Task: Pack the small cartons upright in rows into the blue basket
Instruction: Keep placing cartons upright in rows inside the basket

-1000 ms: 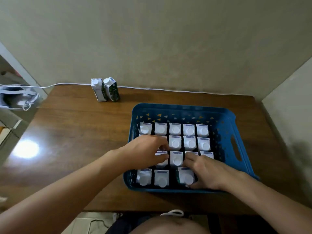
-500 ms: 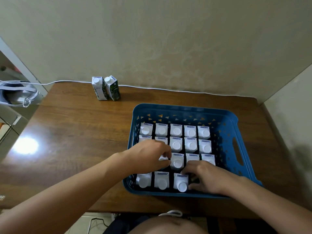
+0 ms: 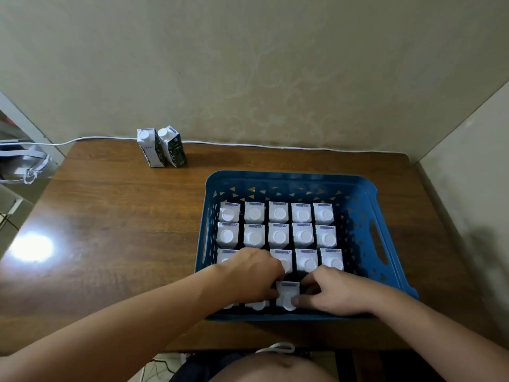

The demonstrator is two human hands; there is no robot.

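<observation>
The blue basket (image 3: 289, 176) stands on the right half of the wooden table (image 3: 115, 230), holding several small white-capped cartons (image 3: 279, 213) upright in rows. In the nearest row, one carton (image 3: 287, 295) stands between my hands. My left hand (image 3: 253, 274) lies over the left cartons of the two nearest rows, its curled fingers against that carton's left side. My right hand (image 3: 336, 293) pinches the same carton from the right, thumb on its cap. Two more cartons (image 3: 161, 148) stand upright on the table at the back left.
A white cable (image 3: 275, 146) runs along the wall at the table's back edge. A grey bag (image 3: 22, 164) sits off the table's left side. Inside the basket, bare floor shows to the right of the rows.
My left hand slid nearer, from the third row to the front row. My right hand shifted left, and the front-row carton now stands straight between both hands.
</observation>
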